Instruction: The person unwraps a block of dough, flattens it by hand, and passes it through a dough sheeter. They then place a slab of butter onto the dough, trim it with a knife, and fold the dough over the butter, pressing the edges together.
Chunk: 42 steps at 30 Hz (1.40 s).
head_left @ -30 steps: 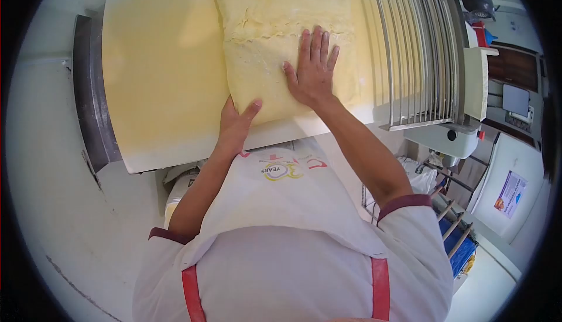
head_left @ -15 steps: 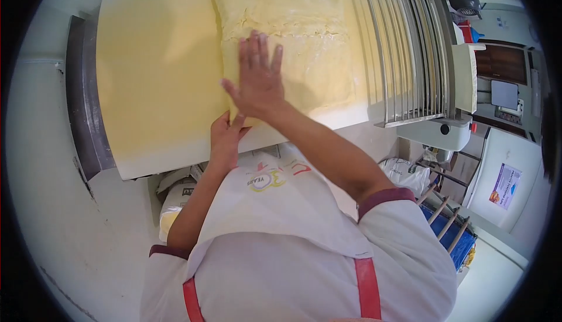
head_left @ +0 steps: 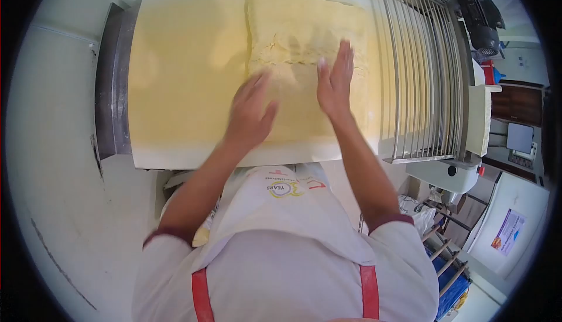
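A folded slab of pale yellow dough (head_left: 304, 17) lies on the work table, with a rough, cracked seam running across it. My left hand (head_left: 250, 112) is over the slab's near left edge, fingers stretched forward and a little blurred, with nothing held. To the right, my right hand (head_left: 336, 83) is turned on its side over the dough just at the seam, thumb apart from the straight fingers. The palms partly face each other, with dough showing between them.
The pale table top (head_left: 181, 76) extends left of the dough. A metal rod guard (head_left: 418, 76) stands at the right end, and a metal edge piece (head_left: 112, 82) at the left. Beyond the guard sits a dark motor (head_left: 481, 22). White sacks (head_left: 417, 212) are below on the right.
My right hand has lifted off the dough, moved right and turned sideways. My left hand has come up from the table's near edge to above the dough. The view has shifted.
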Tool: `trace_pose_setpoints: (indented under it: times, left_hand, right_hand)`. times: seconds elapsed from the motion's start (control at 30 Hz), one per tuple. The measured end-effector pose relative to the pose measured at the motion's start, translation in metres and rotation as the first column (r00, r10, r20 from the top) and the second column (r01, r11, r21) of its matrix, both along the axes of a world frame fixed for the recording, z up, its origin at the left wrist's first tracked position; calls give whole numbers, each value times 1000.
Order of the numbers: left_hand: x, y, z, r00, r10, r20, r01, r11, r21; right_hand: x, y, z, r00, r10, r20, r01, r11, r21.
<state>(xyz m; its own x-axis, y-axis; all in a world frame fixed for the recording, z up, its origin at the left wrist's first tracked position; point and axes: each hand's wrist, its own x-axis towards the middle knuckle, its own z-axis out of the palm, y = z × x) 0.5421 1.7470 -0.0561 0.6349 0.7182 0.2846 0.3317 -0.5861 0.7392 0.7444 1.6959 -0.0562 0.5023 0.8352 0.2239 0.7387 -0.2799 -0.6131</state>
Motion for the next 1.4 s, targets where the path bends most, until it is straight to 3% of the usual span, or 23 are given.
trace_pose_setpoints:
  times: [0.07, 0.13, 0.23, 0.33, 0.4, 0.43, 0.53, 0.63, 0.67, 0.73, 0.8, 0.87, 0.97, 1.07, 1.13, 1.17, 1.2, 1.27, 1.33, 1.4]
  left_hand:
    - [73, 36, -7, 979, -15, -203, 51, 983, 177]
    - [115, 64, -7, 932, -75, -354, 144, 974, 174]
    - [126, 84, -27, 840, -8, -542, 164, 957, 241]
    - [119, 84, -30, 777, 107, -620, 149, 926, 347]
    - [112, 80, -40, 737, 1, -676, 182, 963, 200]
    - [113, 84, -37, 732, -30, -681, 195, 966, 167]
    - [118, 84, -34, 796, 88, -599, 208, 889, 408]
    - [152, 78, -34, 928, -131, -348, 171, 982, 85]
    - [164, 71, -31, 901, -216, -375, 204, 976, -72]
    - [171, 67, -33, 884, -64, -462, 160, 972, 171]
    - [171, 66, -36, 807, -76, -586, 201, 968, 152]
    - [169, 67, -24, 669, -265, -694, 272, 957, -104]
    - [172, 64, -36, 809, -18, -588, 280, 890, 359]
    - [206, 54, -15, 768, -339, -544, 317, 938, -137]
    - [214, 44, -27, 846, -177, -503, 270, 956, 118]
    - [218, 44, -31, 830, -173, -530, 276, 954, 120]
    - [222, 44, -32, 813, -169, -557, 282, 951, 123]
    - [221, 46, -14, 647, -322, -691, 335, 934, -121]
    - [218, 44, -20, 745, -204, -635, 368, 920, 136]
    - [230, 42, -24, 815, -186, -549, 362, 903, 232]
  right_hand:
    - [17, 45, 20, 988, 130, 82, -129, 992, -11]
    - [11, 94, 19, 962, 219, 164, -199, 971, -130]
    - [6, 136, -9, 923, 361, 133, -307, 899, -313]
    - [-4, 137, -31, 899, 394, 193, -343, 905, -252]
    - [-8, 131, -36, 893, 422, 157, -367, 884, -290]
    - [-4, 135, -29, 888, 424, 177, -367, 886, -282]
    - [3, 134, -15, 898, 436, 60, -395, 858, -328]
    - [35, 129, 4, 926, 355, 124, -306, 903, -303]
    - [49, 122, 4, 928, 357, 107, -304, 892, -335]
    - [50, 116, -5, 925, 363, 110, -297, 874, -385]
    - [49, 116, -17, 922, 373, 99, -305, 862, -404]
    - [51, 116, -16, 918, 374, 130, -304, 877, -373]
    - [59, 112, -11, 932, 363, -3, -338, 865, -371]
    - [89, 94, 2, 947, 306, 100, -246, 888, -388]
    - [105, 91, -7, 952, 283, 120, -214, 890, -403]
    - [108, 97, -9, 954, 273, 122, -208, 899, -384]
    - [100, 90, -12, 958, 267, 105, -209, 901, -380]
    - [95, 78, -17, 961, 265, 77, -220, 905, -365]
    - [101, 83, -11, 963, 261, 65, -227, 918, -327]
    - [113, 75, -2, 971, 228, 76, -198, 939, -281]
